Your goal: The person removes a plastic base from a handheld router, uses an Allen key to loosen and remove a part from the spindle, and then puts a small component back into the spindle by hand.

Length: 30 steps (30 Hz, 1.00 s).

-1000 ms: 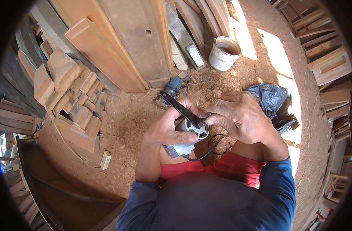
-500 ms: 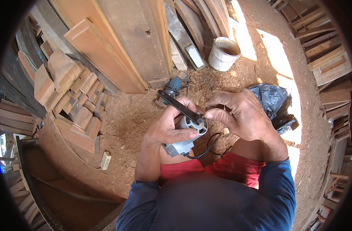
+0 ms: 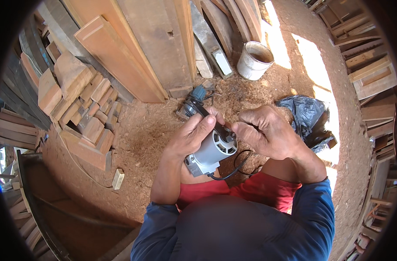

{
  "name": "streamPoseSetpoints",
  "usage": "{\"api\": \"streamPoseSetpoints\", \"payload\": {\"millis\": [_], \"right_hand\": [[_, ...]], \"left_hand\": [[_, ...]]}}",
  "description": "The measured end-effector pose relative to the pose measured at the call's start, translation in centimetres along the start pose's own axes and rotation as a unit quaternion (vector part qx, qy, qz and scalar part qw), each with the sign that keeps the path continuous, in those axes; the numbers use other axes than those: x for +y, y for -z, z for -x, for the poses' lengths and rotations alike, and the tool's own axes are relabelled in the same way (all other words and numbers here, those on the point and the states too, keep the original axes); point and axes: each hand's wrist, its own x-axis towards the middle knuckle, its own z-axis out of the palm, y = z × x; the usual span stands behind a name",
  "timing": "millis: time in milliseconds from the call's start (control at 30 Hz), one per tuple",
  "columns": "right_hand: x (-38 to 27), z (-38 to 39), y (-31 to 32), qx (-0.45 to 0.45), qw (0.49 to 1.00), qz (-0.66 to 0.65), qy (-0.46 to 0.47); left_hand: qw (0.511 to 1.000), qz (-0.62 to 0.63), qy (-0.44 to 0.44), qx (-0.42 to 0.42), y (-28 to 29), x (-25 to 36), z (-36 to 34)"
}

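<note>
No readable text, no legible labels, brands or numbers, no signs made out

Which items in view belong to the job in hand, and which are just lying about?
Job in hand, apparently:
grey power tool
black bar, left hand on it
right hand at the tool's end

Lying about:
blue tool
bucket
black plastic bag
small wood block

Against the left hand [image 3: 192, 135], from where I stand, the dark wrench [image 3: 203, 111] looks like smooth metal; just below, the grey motor housing [image 3: 209, 152] is smooth, satin-matt. Right of the right hand [image 3: 270, 132], crinkled plastic bag [image 3: 309, 111], glossy. Well left of the left hand, rough, matt wood blocks [image 3: 93, 129].
</note>
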Motion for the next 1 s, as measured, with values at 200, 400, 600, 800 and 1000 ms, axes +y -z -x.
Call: {"api": "streamPoseSetpoints", "payload": {"millis": [200,400,600,800,1000], "right_hand": [[0.3,-0.2,0.4,0.004,0.999,0.019,0.047],[1.9,-0.1,1.1,0.027,0.972,0.021,0.234],[1.9,-0.3,0.7,0.035,0.96,0.069,0.27],[1.5,-0.1,1.0,0.052,0.948,0.056,0.31],[2.1,-0.6,0.2,0.085,0.945,0.074,0.306]], "left_hand": [[0.996,-0.009,-0.06,-0.069,0.3,0.1,-0.2],[0.996,0.024,-0.045,-0.075,0.5,0.1,0.0],[0.993,-0.015,-0.037,-0.114,1.0,-0.3,-0.1],[0.995,0.053,-0.005,-0.085,0.9,0.4,0.8],[0.992,0.043,-0.021,-0.115,1.9,-0.8,0.3]]}}
